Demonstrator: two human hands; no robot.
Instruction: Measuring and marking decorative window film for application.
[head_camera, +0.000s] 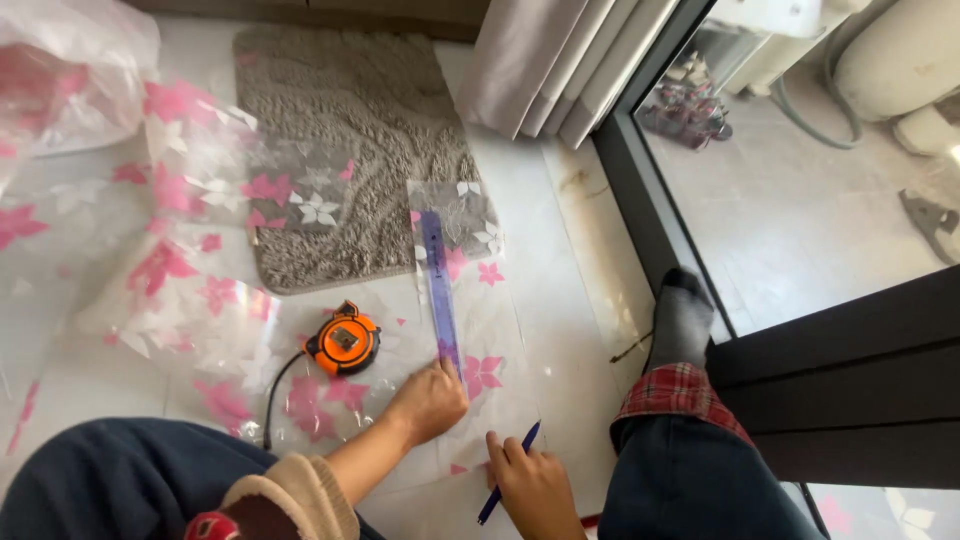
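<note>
A clear plastic sheet printed with pink and white flowers (300, 330) lies spread on the white floor. A long purple ruler (438, 285) rests on it, pointing away from me. My left hand (428, 402) presses down on the ruler's near end. My right hand (535, 485) grips a blue pen (508, 472), its tip on the sheet just right of the ruler. An orange tape measure (343, 342) with a black cord sits on the sheet left of my left hand.
A grey shaggy mat (340, 120) lies beyond the sheet. More crumpled flowered plastic (60, 70) is piled at the far left. My leg in plaid trousers and a grey sock (680, 330) stretches along a dark sliding-door frame (650, 200). Curtains (560, 60) hang ahead.
</note>
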